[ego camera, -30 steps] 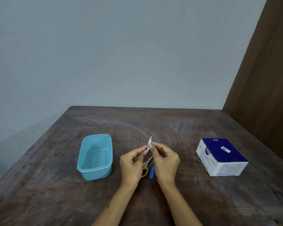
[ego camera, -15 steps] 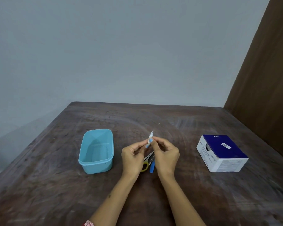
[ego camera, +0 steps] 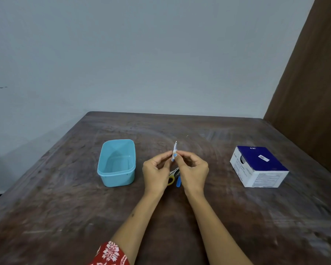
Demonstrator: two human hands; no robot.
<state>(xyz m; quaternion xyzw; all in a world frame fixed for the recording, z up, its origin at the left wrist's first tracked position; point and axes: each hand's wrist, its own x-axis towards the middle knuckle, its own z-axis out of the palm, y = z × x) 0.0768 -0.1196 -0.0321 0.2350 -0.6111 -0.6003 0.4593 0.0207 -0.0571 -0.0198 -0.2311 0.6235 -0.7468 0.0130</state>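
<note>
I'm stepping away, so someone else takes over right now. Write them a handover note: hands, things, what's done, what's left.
Hands: left hand and right hand both pinch a small white-and-blue packet upright above the table.
The scissors lie under the hands; blue tub to the left, blue-and-white box to the right.
Done: packet picked up.
Left: probably opening it; any tear is too small to see.

**Worn wooden table, four things on it**

The dark, scuffed wooden table (ego camera: 218, 217) stands in a corner. A light blue plastic container (ego camera: 117, 178) stands left of centre. Yellow-handled scissors (ego camera: 171, 180) lie at the middle, partly hidden, with a small blue piece (ego camera: 178, 182) just beside them. A blue-topped white cardboard box (ego camera: 260, 165) sits well apart on the right.
</note>
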